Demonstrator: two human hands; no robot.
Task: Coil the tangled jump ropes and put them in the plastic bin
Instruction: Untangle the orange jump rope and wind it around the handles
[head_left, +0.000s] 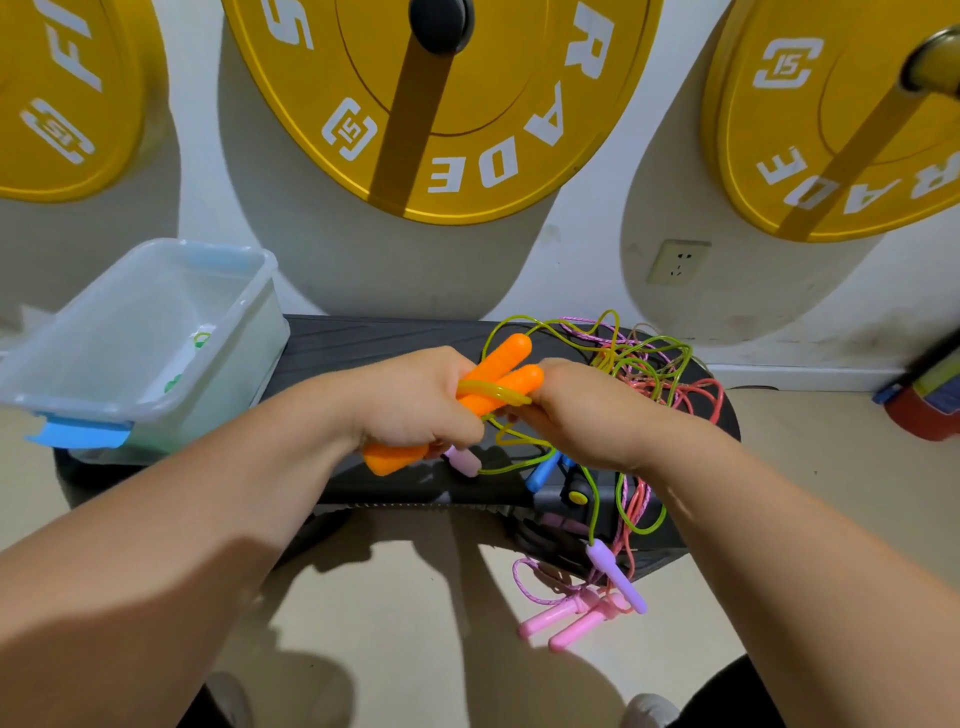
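Note:
My left hand (415, 400) grips two orange jump-rope handles (506, 364) held side by side over the black bench (363, 343). My right hand (576, 410) pinches the yellow-green cord (493, 392) that loops around those handles. A tangle of yellow-green, pink and red ropes (649, 364) lies behind my right hand. A purple handle (615, 574) and two pink handles (566, 623) dangle off the bench's front edge. A blue handle (543, 470) lies under my right hand. The clear plastic bin (218, 374) with blue clips stands at the bench's left end.
Three yellow weight plates (441, 104) hang on the white wall behind the bench. A wall socket (678, 262) sits low on the wall. A red and blue object (924, 405) rests on the floor at the right. My shoes (652, 709) show at the bottom.

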